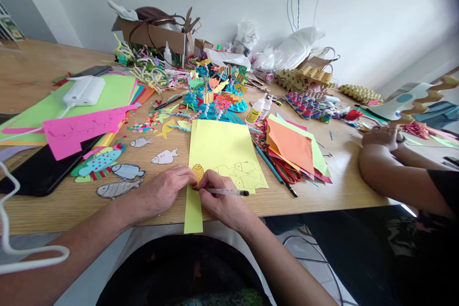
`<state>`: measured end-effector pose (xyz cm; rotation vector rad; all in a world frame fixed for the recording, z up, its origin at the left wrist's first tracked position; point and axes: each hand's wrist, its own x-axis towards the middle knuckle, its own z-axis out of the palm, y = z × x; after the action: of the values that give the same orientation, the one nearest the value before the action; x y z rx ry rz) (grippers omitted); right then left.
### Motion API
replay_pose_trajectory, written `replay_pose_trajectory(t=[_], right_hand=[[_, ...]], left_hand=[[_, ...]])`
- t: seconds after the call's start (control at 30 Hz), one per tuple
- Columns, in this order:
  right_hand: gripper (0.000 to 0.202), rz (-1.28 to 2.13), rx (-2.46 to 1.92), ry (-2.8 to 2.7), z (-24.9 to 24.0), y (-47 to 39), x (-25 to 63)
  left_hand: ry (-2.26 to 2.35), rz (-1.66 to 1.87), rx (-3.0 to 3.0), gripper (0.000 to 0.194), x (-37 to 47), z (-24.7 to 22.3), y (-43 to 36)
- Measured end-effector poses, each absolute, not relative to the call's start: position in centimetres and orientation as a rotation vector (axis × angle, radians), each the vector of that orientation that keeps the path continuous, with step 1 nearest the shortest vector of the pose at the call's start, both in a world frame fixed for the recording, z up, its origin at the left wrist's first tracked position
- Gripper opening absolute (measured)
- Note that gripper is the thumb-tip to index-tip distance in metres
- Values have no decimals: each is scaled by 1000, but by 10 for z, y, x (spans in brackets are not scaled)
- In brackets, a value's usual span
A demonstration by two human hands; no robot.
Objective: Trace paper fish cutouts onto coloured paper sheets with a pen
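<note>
A yellow sheet of paper [222, 141] lies in front of me at the table's near edge, with a strip hanging over it. Pencilled fish outlines [247, 176] show on its right part. The closed fingertips of my left hand [163, 193] press a small orange paper fish [197, 172] against the sheet. In my right hand [225, 203] is a pen [229, 192], its tip beside the fish cutout and partly hidden by the fingers. Left of the sheet lie grey and white paper fish [164, 157].
A paper stack [292, 146], red scissors [289, 174] and glue bottles [255, 110] stand to the right. Painted fish models [215, 91] are behind the sheet. A black phone [46, 169] and white charger [84, 91] lie left. Another person's arms [387, 162] rest at the right.
</note>
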<state>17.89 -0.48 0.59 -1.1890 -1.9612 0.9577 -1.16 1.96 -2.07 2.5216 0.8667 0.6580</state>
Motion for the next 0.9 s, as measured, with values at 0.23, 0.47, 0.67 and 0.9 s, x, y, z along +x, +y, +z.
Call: replay_pose_trajectory(t=[0.23,0.47,0.67,0.9], right_hand=[[7,1087,-1163,-1851,5,-2,181],[7,1072,-1181,-1878,7,0,181],[7,1081,-1177,-1874,8,0,182],[7,1033,-1195,-1933,8,-1,181]], left_hand=[[862,667,2535,41,-11,-18,20],[840,666,2513,41,-10,-17,22],[833,673,2507,41,-11,-19,23],[841,652,2501,42,-12,-20,24]])
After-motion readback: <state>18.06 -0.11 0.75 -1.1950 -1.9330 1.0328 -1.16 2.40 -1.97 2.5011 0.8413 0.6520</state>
